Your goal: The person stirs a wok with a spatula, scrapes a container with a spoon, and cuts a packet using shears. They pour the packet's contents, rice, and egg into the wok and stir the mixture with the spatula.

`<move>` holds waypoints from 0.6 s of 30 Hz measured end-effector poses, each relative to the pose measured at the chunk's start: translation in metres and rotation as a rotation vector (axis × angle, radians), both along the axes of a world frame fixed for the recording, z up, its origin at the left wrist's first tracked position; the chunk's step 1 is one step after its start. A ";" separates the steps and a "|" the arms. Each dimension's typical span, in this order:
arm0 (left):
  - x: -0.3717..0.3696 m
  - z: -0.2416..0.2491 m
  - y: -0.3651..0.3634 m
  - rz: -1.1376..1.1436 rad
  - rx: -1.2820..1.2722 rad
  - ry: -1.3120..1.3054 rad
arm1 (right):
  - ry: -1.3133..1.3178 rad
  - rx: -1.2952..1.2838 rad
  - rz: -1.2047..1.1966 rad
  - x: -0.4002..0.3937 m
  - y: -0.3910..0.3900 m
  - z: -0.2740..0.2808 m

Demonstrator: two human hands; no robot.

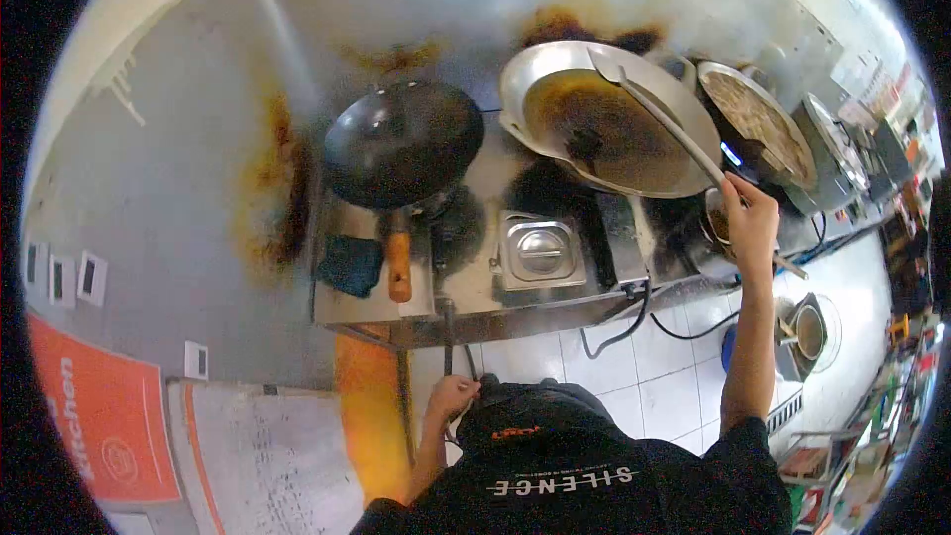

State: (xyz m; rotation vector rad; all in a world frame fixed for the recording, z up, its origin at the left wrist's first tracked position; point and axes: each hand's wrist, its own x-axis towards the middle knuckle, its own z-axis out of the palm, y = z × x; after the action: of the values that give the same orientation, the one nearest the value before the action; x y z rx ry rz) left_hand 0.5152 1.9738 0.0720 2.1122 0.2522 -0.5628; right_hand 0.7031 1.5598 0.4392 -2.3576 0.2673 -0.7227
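My right hand [750, 223] is closed round the long handle of a metal wok spatula [674, 129]. The spatula slants up and left, its blade over the far side of a large metal wok [512, 89] that holds brown, oily liquid [634, 129]. Low by my body, in front of the counter, my left hand [454, 397] has its fingers curled in. It is nearest to a dark hose [448, 327] coming down from the counter edge; whether it grips anything is hidden.
A black wok [404, 144] with a wooden handle [399, 267] stands at left, beside a dark cloth [350, 266]. A lidded steel container [543, 250] sits mid-counter. At right are a pot of brown food [753, 114] and a lidded pot [832, 149]. Black cables [614, 337] hang in front.
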 end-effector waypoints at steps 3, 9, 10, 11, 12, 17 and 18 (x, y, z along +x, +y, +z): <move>0.006 0.026 0.002 0.020 0.012 -0.036 | -0.052 -0.084 0.076 -0.005 0.030 0.012; 0.031 0.067 0.009 0.506 -0.376 -0.163 | -0.138 -0.119 0.338 -0.022 0.126 0.052; 0.035 0.082 0.012 0.623 -0.539 -0.152 | -0.140 -0.140 0.397 -0.021 0.142 0.051; 0.038 0.109 0.015 0.740 -0.703 -0.138 | -0.142 -0.161 0.456 -0.019 0.159 0.051; 0.041 0.126 0.018 0.856 -0.867 -0.123 | -0.102 -0.204 0.484 -0.016 0.177 0.050; 0.054 0.071 0.047 0.709 -0.373 -0.302 | 0.036 -0.517 0.615 0.018 0.248 0.025; 0.055 0.032 0.050 0.691 -0.229 -0.339 | 0.062 -0.570 0.617 0.022 0.258 0.022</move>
State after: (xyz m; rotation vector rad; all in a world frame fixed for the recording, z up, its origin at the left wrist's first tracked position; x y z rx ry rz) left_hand 0.5698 2.0237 0.1039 1.7120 0.6517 0.1672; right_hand 0.7251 1.8178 0.4612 -2.7621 -0.7065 -0.4518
